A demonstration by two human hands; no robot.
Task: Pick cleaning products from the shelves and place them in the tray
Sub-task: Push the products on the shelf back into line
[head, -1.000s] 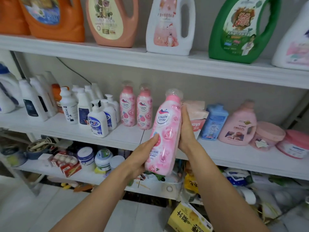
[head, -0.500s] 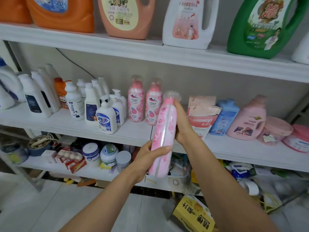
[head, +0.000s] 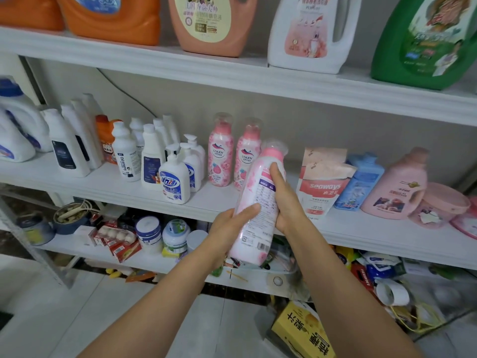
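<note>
A tall pink rose-print bottle [head: 258, 200] with a clear cap is held in front of the middle shelf [head: 206, 200], tilted, its back label with small print facing me. My left hand [head: 232, 228] grips its lower part from the left. My right hand [head: 286, 200] holds its middle from the right, thumb on the label. Two matching pink bottles [head: 220, 151] stand upright on the shelf just behind. No tray is in view.
White cleaner bottles [head: 126, 153] and pump bottles [head: 174, 179] crowd the middle shelf's left. A seaways pouch [head: 320, 187], blue bottle [head: 361, 182] and pink jug [head: 397, 187] stand right. Large jugs [head: 309, 32] line the top shelf. A yellow box [head: 302, 332] lies on the floor.
The bottle has been turned in both hands: its front logo faced me a second ago, then its side, now its back label. It also sits slightly lower and to the right.
</note>
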